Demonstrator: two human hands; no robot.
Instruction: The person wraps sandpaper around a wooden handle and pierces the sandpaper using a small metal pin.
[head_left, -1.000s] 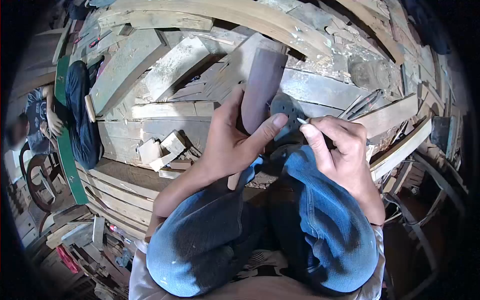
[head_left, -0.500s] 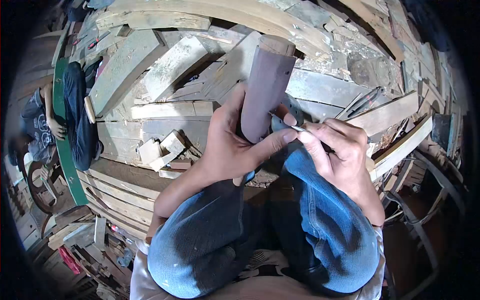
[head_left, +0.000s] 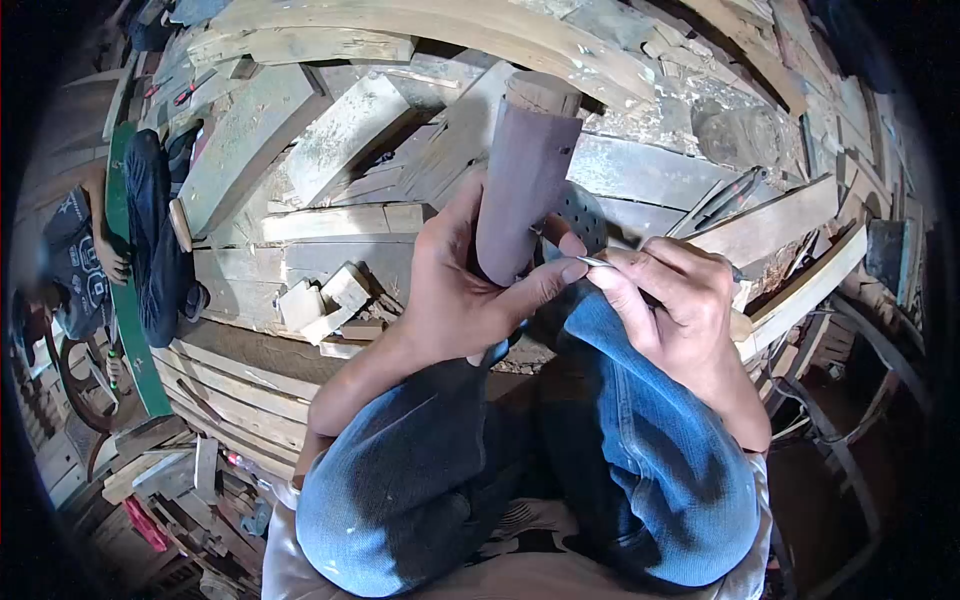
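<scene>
My left hand (head_left: 455,270) is wrapped round the lower part of a wooden cylinder (head_left: 545,92) covered by a dull purple-brown sleeve (head_left: 525,175). The cylinder stands tilted above my knees, with bare wood showing at its far end. Small dark spots, perhaps holes, mark the sleeve's right side. My right hand (head_left: 685,295) pinches a thin, shiny metal piece (head_left: 596,262) whose tip lies by my left thumb, just right of the sleeve. Most of that piece is hidden by my fingers, so its kind does not show.
Wooden blocks (head_left: 350,135) and planks lie in front. Several slender tools (head_left: 725,205) rest at the right beside a long board (head_left: 775,225). Another person (head_left: 80,250) sits at the far left by a green board (head_left: 135,290). Wood scraps (head_left: 325,300) lie left of my hands.
The cylinder and both hands have shifted very slightly left in view. My grip on the cylinder and the pinch on the metal piece look the same.
</scene>
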